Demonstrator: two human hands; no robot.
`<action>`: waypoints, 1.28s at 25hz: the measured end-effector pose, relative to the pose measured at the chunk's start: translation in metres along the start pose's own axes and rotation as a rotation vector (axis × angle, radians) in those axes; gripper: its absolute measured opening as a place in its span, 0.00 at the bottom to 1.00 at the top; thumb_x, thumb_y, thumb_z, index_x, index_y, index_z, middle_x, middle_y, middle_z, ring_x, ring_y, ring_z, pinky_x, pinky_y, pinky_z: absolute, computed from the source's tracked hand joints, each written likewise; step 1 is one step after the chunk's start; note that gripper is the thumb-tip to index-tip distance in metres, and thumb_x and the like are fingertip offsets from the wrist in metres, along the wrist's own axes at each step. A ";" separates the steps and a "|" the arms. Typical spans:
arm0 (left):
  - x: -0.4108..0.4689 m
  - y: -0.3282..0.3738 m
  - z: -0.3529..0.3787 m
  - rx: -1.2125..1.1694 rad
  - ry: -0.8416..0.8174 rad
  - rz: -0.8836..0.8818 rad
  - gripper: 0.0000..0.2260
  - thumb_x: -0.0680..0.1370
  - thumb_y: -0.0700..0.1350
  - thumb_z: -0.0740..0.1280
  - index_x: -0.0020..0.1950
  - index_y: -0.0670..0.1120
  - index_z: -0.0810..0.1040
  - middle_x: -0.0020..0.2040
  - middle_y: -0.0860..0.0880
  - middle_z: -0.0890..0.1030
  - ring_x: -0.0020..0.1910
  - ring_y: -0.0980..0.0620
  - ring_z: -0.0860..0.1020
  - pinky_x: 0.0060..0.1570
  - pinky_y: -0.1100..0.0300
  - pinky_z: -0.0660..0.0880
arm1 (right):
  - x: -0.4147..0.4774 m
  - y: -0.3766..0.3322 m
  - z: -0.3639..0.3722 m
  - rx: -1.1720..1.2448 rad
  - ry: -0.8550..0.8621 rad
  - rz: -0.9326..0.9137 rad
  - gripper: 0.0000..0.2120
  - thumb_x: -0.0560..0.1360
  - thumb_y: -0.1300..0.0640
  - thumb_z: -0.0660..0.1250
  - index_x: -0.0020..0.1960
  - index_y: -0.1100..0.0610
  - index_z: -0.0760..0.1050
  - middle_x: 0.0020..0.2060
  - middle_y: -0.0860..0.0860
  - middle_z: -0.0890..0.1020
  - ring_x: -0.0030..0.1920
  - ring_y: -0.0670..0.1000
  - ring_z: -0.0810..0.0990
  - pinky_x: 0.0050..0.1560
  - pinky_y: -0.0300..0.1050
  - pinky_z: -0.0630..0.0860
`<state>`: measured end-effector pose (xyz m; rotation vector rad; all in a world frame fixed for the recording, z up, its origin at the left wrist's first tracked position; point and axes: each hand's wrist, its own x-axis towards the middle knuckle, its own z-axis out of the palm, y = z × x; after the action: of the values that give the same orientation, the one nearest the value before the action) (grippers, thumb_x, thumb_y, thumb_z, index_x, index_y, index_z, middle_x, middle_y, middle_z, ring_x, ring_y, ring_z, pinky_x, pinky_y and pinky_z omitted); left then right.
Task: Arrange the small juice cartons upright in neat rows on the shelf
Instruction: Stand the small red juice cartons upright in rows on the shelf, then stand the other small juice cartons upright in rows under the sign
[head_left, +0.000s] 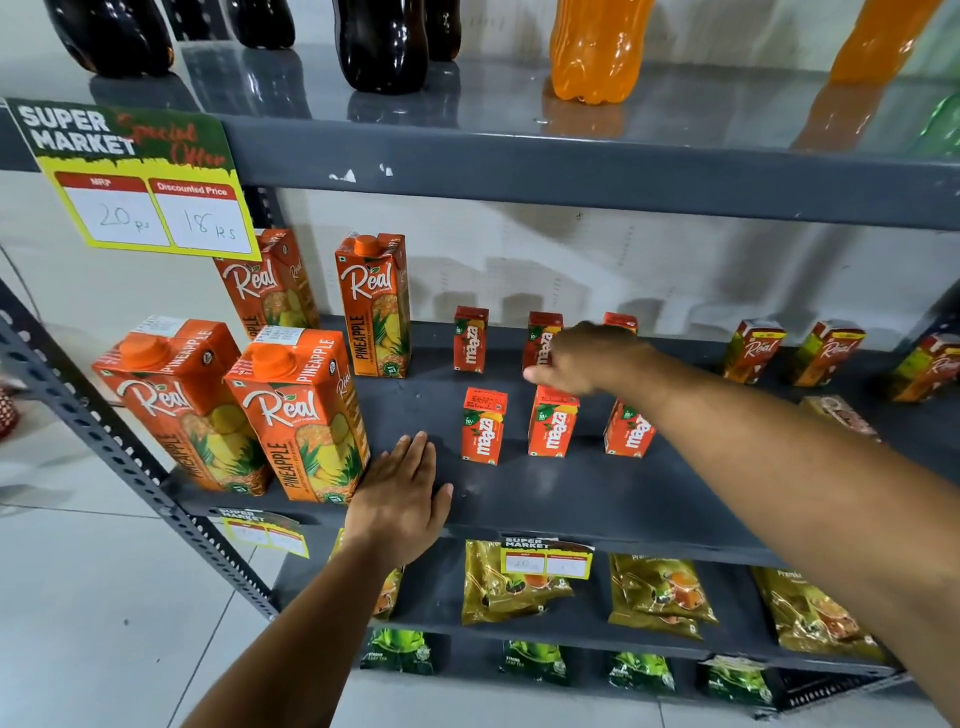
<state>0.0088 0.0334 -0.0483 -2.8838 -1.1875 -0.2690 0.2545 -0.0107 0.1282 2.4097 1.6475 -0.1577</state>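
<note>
Six small red Maaza cartons stand in two rows of three on the grey shelf (519, 499). The front row holds a left carton (483, 426), a middle carton (553, 423) and a right carton (626, 430), which leans a little behind my forearm. In the back row are a left carton (470, 345), a middle one (537, 340) and a right one (621, 321), the last two partly hidden. My right hand (584, 358) hovers with curled fingers on the top of the front middle carton; its grip is hidden. My left hand (402, 491) lies flat and open on the shelf's front edge.
Tall Real pineapple cartons (298, 415) fill the shelf's left end. Small Real cartons (753, 351) stand at the back right, and one carton (836, 413) lies flat there. Soda bottles (592, 52) stand on the shelf above, tea packets (660, 592) below. A price sign (140, 176) hangs at upper left.
</note>
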 end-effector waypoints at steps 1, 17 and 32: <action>0.000 -0.001 0.000 -0.007 -0.001 0.006 0.31 0.80 0.59 0.44 0.71 0.39 0.67 0.72 0.41 0.68 0.71 0.43 0.66 0.68 0.49 0.62 | -0.002 0.009 -0.005 0.024 0.045 0.012 0.26 0.75 0.33 0.55 0.50 0.57 0.74 0.43 0.54 0.78 0.44 0.55 0.77 0.42 0.47 0.72; 0.027 0.294 0.001 -0.179 0.089 0.283 0.30 0.80 0.58 0.44 0.74 0.38 0.60 0.76 0.40 0.61 0.76 0.43 0.55 0.74 0.48 0.50 | -0.092 0.315 0.091 0.182 -0.034 0.163 0.16 0.69 0.56 0.73 0.57 0.56 0.78 0.53 0.55 0.83 0.52 0.56 0.80 0.52 0.49 0.77; 0.060 0.332 0.020 -0.014 -0.151 0.124 0.38 0.74 0.62 0.34 0.77 0.41 0.52 0.78 0.44 0.52 0.77 0.47 0.49 0.74 0.53 0.49 | -0.088 0.362 0.158 0.724 0.228 0.537 0.21 0.68 0.43 0.70 0.54 0.57 0.78 0.55 0.59 0.82 0.56 0.61 0.80 0.47 0.45 0.72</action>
<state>0.2864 -0.1596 -0.0403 -3.0214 -1.0229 -0.0584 0.5646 -0.2545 0.0358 3.4316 1.0492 -0.4660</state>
